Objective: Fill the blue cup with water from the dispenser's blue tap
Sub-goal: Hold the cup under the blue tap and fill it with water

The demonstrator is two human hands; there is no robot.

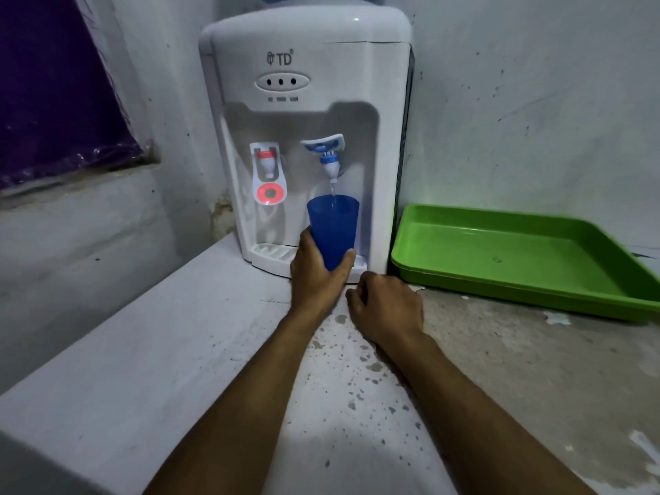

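Note:
A white water dispenser stands against the wall on a pale counter. Its blue tap has its lever lifted, and a thin stream of water runs from the spout into the blue cup. My left hand grips the lower part of the cup and holds it upright under the spout, above the drip tray. My right hand rests on the counter just right of the cup, with its fingers curled and nothing in it.
A red tap sits left of the blue one. A green plastic tray lies on the counter right of the dispenser. A purple sheet covers the wall opening at the left. The counter surface is stained and speckled.

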